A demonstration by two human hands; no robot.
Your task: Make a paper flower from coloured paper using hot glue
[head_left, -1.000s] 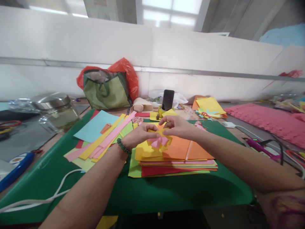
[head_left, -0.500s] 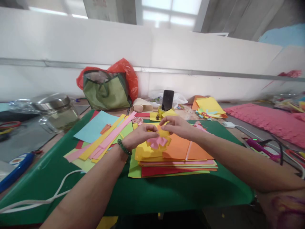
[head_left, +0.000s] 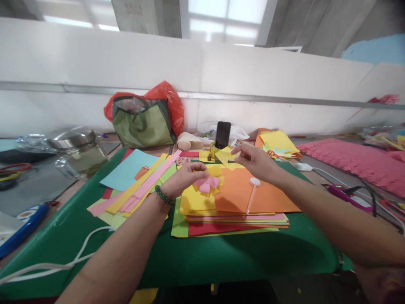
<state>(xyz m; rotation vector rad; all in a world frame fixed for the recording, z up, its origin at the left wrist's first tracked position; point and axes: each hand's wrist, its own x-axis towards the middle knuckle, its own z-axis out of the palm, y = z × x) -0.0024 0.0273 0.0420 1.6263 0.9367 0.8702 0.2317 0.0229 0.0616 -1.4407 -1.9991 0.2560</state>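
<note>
My left hand [head_left: 182,179] is closed on a small yellow and pink paper flower [head_left: 209,183], holding it just above a stack of coloured paper sheets [head_left: 234,211]. My right hand [head_left: 256,162] is raised to the right of the flower, thumb and forefinger pinched on a small dark piece [head_left: 231,161] that I cannot make out. Below that hand a white stick with a round end [head_left: 252,192] lies on the top orange sheet. A green mat [head_left: 221,257] lies under the stack.
Loose paper strips and a blue sheet [head_left: 133,177] lie left of the stack. Behind stand a glass jar [head_left: 77,152], a green bag [head_left: 142,122], a tape roll [head_left: 187,141] and a phone [head_left: 223,133]. A purple glue gun [head_left: 346,195] and pink sheet [head_left: 357,160] are at right.
My right hand has let go of the flower and moved up and to the right. The white stick now shows on the orange sheet. My left hand still holds the flower.
</note>
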